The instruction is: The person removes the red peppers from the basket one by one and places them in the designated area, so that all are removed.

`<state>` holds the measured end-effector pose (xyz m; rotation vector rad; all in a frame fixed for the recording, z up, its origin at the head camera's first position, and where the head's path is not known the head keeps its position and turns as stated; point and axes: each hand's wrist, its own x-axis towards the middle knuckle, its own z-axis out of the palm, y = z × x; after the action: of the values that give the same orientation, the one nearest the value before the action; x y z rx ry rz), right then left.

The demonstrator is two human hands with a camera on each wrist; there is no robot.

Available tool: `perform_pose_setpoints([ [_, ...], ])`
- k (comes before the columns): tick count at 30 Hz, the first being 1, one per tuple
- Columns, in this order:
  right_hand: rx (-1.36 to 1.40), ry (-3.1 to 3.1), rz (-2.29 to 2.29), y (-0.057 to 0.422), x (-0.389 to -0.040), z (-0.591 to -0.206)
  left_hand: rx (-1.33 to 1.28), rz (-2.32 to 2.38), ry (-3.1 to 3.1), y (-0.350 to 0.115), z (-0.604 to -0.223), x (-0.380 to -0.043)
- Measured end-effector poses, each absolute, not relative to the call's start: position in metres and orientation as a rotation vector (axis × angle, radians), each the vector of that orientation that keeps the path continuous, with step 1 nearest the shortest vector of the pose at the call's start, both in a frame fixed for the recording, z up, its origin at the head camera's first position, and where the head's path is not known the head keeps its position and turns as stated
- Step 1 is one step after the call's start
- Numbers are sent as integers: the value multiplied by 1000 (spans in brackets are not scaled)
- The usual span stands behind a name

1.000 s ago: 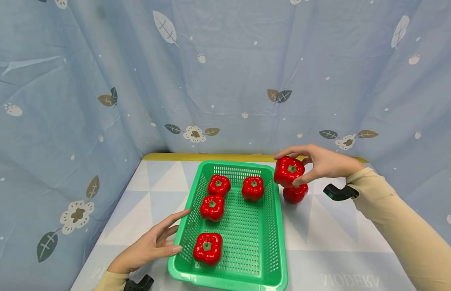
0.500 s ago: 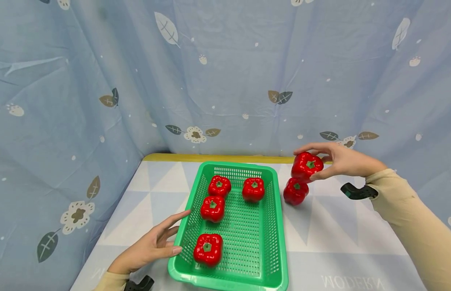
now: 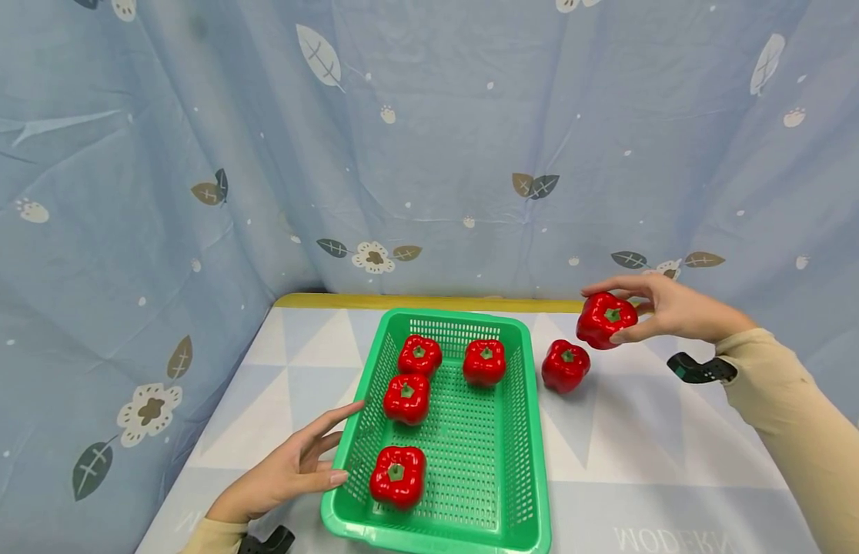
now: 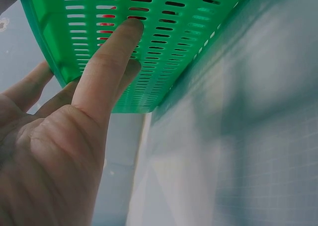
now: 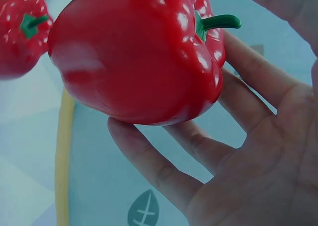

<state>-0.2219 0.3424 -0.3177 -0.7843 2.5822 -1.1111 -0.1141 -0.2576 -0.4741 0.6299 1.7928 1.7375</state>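
- One hand, the left, rests relaxed at the basket's left side, fingers nearly straight and touching its slotted wall; it grasps nothing. A light, steady touch there should keep the basket from sliding; pressing hard might tip or drag it.
- Inside the basket, toward its near left corner, sits the near pepper, stem up and apart from the others.
- Against the basket's left side, farther back, are the middle pepper and the back pepper; the two look to be touching.
- By the basket's far right corner stands the corner pepper, also stem up.
- Just right of the basket, on the table, is the loose pepper. It seems likely to roll if knocked, so anything passing it is best kept clear.
- Farther right of the basket, beyond the loose pepper, the right hand grasps the held pepper between thumb and spread fingers, stem tipped toward the palm. It appears lifted, though how high I cannot tell.
- For this hold, the glossy skin is probably slippery: fingertips do best spread evenly around the sides, firm without squeezing. Keeping the pepper level, and loosening only once its base is supported, should prevent a drop.
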Motion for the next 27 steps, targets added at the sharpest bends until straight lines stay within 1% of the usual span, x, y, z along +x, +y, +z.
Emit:
perform_pose_setpoints([
  [7, -636, 2575, -1151, 358, -220, -332, 636, 1742, 1787, -258, -476, -115],
  [15, -558, 2549, -1182, 373, -217, -351, 644, 1737, 1796, -259, -478, -116],
  [27, -535, 2546, -1167, 382, -214, -382, 649, 1736, 1792, -259, -478, -117],
])
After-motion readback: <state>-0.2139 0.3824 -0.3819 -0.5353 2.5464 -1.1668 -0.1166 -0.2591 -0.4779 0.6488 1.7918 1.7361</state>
